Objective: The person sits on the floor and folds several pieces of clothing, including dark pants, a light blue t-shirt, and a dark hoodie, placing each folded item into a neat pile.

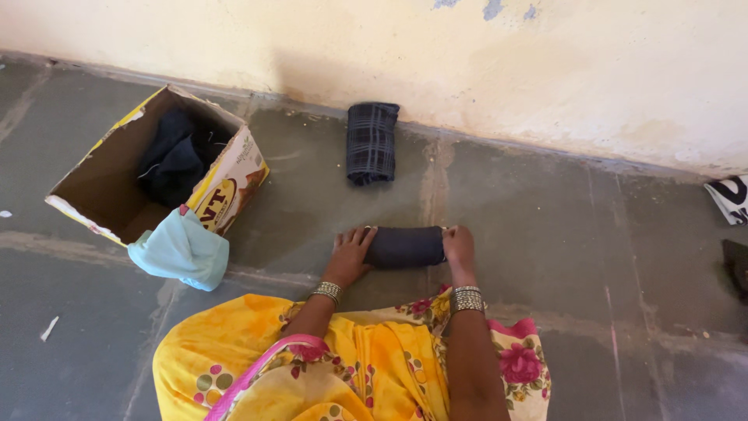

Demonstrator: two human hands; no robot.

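Item one: a dark rolled cloth (405,247), lying on the grey floor (545,234) just ahead of our knees. We take it as the landmark for everything below.

Our left hand (351,253) lies flat against the roll's left end, fingers spread and loosely curved over it, not closed round anything. Our right hand (458,244) presses on the right end in the same way, palm down. Both wrists carry metal bangles.

Beyond the roll, against the foot of the cream wall (545,70), lies a checked dark cloth (372,143), already rolled or folded into a neat bundle, well apart from our hands.

To the roll's far left stands a tipped cardboard box (101,179) with dark garments (175,156) bundled loosely inside, and a pale blue cloth (181,249) hangs over its near edge.

To the far right, at the frame edge, we see a black-and-white patterned piece (732,199), only partly visible.

Progress, as we judge it: one bundle is finished, a second looks nearly complete under our hands, and the box contents and the blue cloth are untouched.
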